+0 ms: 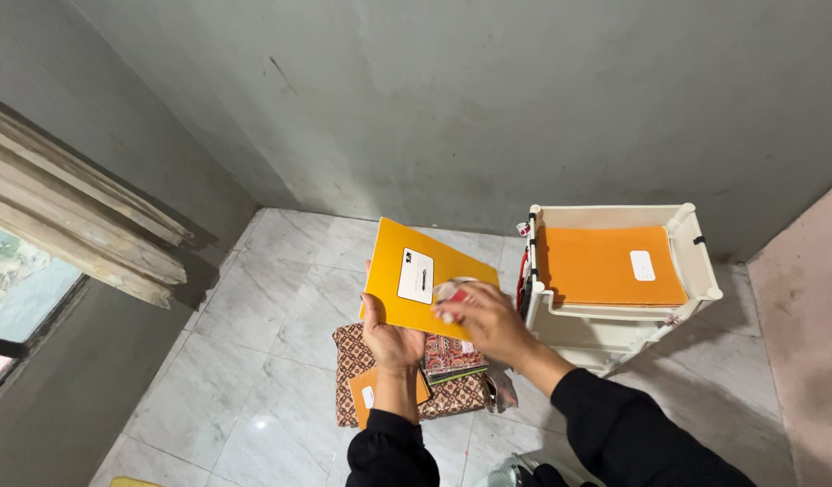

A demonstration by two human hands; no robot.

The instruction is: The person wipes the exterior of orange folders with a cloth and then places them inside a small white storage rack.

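My left hand [391, 341] grips the lower edge of a yellow notebook [407, 266] with a white label, held up above the floor. Against the notebook's lower right corner, my right hand [490, 321] pinches a small white and red object [453, 292]; what it is I cannot tell. Below the hands lies a patterned brown cloth [349, 353] on the floor, with a small orange notebook [364, 390] and a patterned booklet [452, 356] on it.
A white plastic rack [700, 266] stands at the right against the grey wall, with an orange notebook [605, 266] lying on its top shelf. The floor is white marble tile [254, 343]. A window with a wooden frame [64, 225] is at the left.
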